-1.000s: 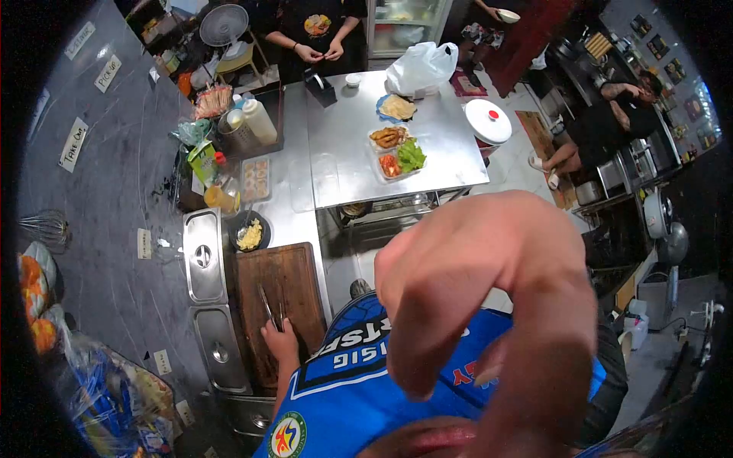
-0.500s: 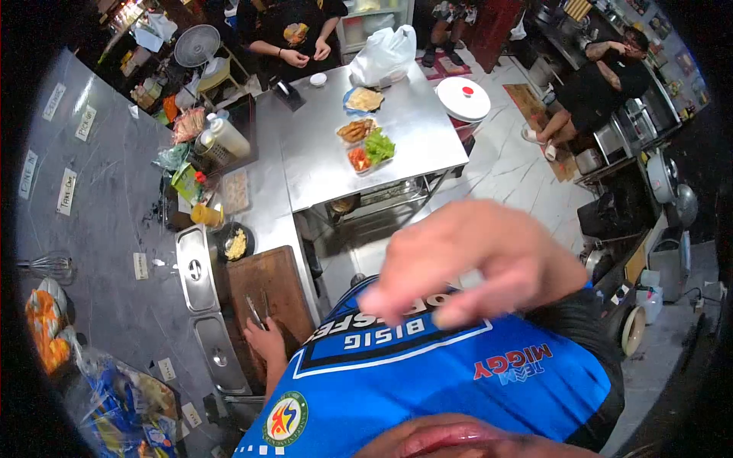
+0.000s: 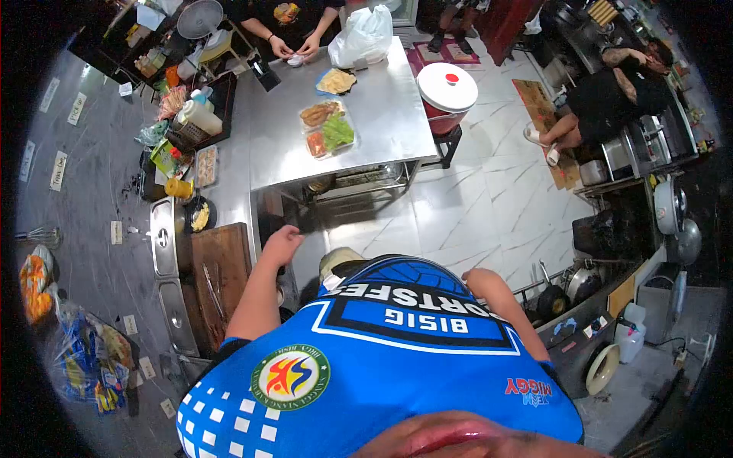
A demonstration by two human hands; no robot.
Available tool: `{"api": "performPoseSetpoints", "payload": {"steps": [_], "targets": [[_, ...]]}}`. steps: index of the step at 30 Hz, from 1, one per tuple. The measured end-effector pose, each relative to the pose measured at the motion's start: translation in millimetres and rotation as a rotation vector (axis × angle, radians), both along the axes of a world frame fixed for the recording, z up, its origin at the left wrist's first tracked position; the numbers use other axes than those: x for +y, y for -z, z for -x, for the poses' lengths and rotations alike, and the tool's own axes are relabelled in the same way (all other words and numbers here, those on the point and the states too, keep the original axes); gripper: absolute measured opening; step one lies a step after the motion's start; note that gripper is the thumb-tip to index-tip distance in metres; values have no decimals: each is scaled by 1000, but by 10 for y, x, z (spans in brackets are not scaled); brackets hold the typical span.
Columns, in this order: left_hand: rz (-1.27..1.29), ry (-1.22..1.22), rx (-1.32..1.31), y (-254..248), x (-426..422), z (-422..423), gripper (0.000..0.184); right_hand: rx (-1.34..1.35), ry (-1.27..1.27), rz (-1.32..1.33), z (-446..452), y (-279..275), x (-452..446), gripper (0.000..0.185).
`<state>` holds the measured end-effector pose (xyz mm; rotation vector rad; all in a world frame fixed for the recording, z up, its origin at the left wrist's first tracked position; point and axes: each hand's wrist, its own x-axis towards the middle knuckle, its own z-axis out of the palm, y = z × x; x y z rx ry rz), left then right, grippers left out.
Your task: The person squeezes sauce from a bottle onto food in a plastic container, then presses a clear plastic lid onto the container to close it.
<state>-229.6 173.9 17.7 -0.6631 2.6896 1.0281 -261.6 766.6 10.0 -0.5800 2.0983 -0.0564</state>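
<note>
In the head view, my landmark is the cutting board. The left hand is raised to its right, apart from it, loosely curled with nothing visible in the fingers; whether it is fully closed, I cannot tell. The right hand is farther right, beside the blue shirt; its fingers are partly hidden, so I cannot tell its grip. The metal tongs lie lengthwise on the board, touched by neither hand.

With both arms bent near the body, I would keep the elbows in and the left forearm clear of the board's edge. The tongs would handle best held at the end nearest the body, tips low.

Just beyond the board, a dark bowl holds yellow chopped food. To its left are lidded steel pans, contents hidden. Past the bowl, a shallow clear box holds pale pieces I cannot identify. Beyond the board to the right, a clear tray holds fried pieces, red food and lettuce. Farther that way stand a knotted white bag and a red bucket, its white lid on; I cannot see inside either.
</note>
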Motion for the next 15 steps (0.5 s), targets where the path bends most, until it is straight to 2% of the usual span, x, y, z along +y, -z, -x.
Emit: {"api": "performPoseSetpoints", "payload": {"steps": [1,2,3,5,6,7,9,11,13,14,15], "targets": [[3,175,-108,60,117,97,38,77,167,90,11,-144,46,42],[3,343,-218,122,219,169,38,-126,421,110,53,-311,118,45],[1,328,-230,162,314,229,38,-139,408,108,34,-283,199,45],[-84,396,-295,187,484,471,45,-231,843,261,-77,-59,472,47],[-98,348,-281,132,544,610,45,-214,967,291,-171,193,636,46],[-111,304,-267,53,580,768,44,-223,963,295,-272,538,862,46],[-44,262,-93,-21,539,1096,47,-24,842,204,-426,1062,1159,44],[-14,211,-151,-272,460,1511,48,-113,923,131,-434,797,998,42],[56,203,-38,4,145,1890,52,-197,1001,51,-368,615,791,40],[65,176,-69,-8,39,2069,53,-206,1035,23,-365,577,696,40],[77,224,40,7,-70,2196,55,-212,1072,-8,-361,534,621,41]]}}
